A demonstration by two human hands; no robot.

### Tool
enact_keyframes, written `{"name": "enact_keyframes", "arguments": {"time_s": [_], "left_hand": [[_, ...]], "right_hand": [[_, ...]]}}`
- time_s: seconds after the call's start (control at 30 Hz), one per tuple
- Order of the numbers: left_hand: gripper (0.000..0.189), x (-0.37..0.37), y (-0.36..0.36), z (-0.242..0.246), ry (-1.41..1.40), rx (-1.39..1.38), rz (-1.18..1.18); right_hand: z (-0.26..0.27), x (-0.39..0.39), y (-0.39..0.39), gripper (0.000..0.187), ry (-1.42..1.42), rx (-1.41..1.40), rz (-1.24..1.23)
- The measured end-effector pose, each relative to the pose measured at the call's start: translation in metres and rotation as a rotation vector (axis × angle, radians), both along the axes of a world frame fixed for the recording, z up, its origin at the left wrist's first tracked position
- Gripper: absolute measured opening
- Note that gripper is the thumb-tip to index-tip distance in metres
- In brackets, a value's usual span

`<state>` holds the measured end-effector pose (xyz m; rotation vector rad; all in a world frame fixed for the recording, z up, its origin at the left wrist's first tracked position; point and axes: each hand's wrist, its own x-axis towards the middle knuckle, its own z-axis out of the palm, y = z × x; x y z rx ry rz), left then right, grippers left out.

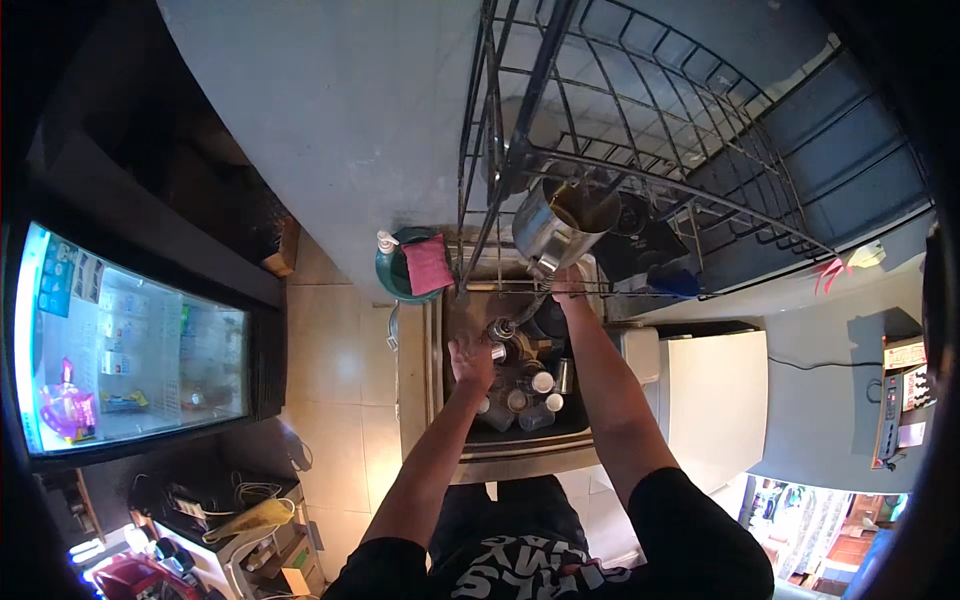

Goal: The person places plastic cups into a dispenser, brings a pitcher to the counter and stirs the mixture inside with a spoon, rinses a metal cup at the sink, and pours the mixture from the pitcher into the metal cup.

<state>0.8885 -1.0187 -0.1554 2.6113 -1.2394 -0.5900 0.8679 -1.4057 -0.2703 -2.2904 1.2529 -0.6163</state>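
Observation:
My left hand (471, 363) is over the left side of the sink (457, 304), beside the spray head (501, 328) of a flexible coiled faucet neck (534, 307). Its fingers touch or nearly touch a small shiny container (498, 352); blur hides the grip. Further back, my right hand (570, 285) reaches to the base of the faucet, just below a large metal pitcher (559, 229); its fingers are partly hidden. Several clear jars or bottles (537, 417), some with white caps (542, 382), crowd the basin. A metal cup (564, 375) stands at their right.
A black wire dish rack (622, 161) overhangs the sink's back. On the left rim sits a green basin (391, 274) with a pink cloth (427, 265) and a pump bottle (386, 241). A white-topped cabinet (716, 397) stands right. A lit display fridge (142, 345) is far left.

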Motion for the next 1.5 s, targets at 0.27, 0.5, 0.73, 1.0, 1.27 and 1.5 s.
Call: {"name": "enact_keyframes", "arguments": {"time_s": [0.27, 0.5, 0.73, 1.0, 1.27, 1.5], "left_hand": [[0.059, 0.022, 0.072, -0.083, -0.224, 0.02, 0.074], [0.075, -0.008, 0.097, -0.042, -0.058, -0.089, 0.315], [0.095, -0.06, 0.14, 0.028, 0.375, -0.539, 0.501], [0.094, -0.178, 0.25, 0.105, 0.208, -1.004, 0.473], [0.13, -0.399, 0.341, 0.15, 0.117, -1.242, 1.028], [0.118, -0.65, 0.43, 0.096, 0.153, -1.263, 1.422]], "right_hand": [[0.022, 0.062, 0.138, 0.053, -0.202, 0.349, 0.135], [0.029, 0.05, 0.141, 0.062, -0.103, 0.028, 0.198], [0.05, -0.067, 0.2, 0.019, -0.402, 0.393, 0.035], [0.224, -0.215, 0.419, 0.069, -0.173, 0.33, 1.163], [0.28, -0.277, 0.53, 0.08, -0.378, 0.398, 1.791], [0.26, -0.423, 0.672, 0.074, -0.024, 0.401, 2.201]]}}
